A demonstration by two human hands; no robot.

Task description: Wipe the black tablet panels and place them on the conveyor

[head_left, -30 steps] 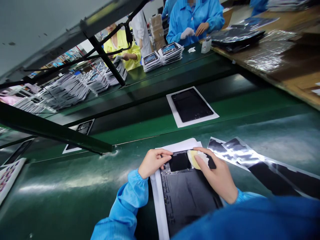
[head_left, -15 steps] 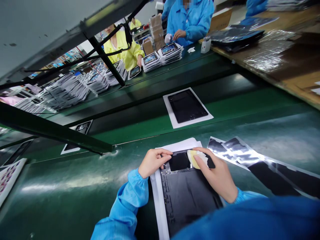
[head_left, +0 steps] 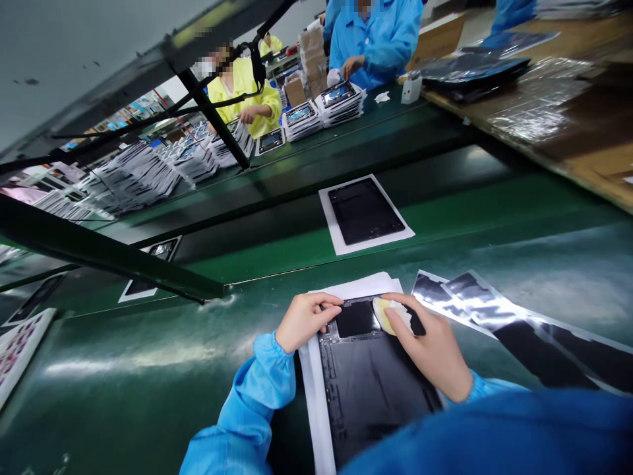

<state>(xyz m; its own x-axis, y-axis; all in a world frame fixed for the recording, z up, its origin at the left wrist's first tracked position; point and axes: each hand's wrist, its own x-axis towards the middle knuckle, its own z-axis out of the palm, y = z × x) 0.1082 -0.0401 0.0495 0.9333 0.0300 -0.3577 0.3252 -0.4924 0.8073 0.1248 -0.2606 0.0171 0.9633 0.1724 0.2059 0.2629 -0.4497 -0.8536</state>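
Observation:
A black flat panel [head_left: 376, 389], with small circuit parts along its left and top edges, lies on white paper sheets [head_left: 316, 409]. Near its top is a shiny dark rectangle [head_left: 357, 319]. My left hand [head_left: 305, 319] rests at the panel's top left corner, its thumb and index finger pinched together; whatever is between them is too small to make out. At the top right, my right hand [head_left: 435, 340] grips a white and yellow pad [head_left: 393, 315] and presses it on the panel beside the rectangle.
Black film strips [head_left: 534, 330] lie to the right. Beyond, another dark panel [head_left: 366, 211] sits on white paper on the green belt. A dark metal bar [head_left: 109, 254] crosses at left. Two people work behind paper stacks [head_left: 341, 105]; a cardboard-topped table [head_left: 568, 125] stands at right.
Both hands hold nearly the same pose. The dark panel on the belt has shifted slightly left. Across the line, the yellow-sleeved person's hand has lifted off the small panel.

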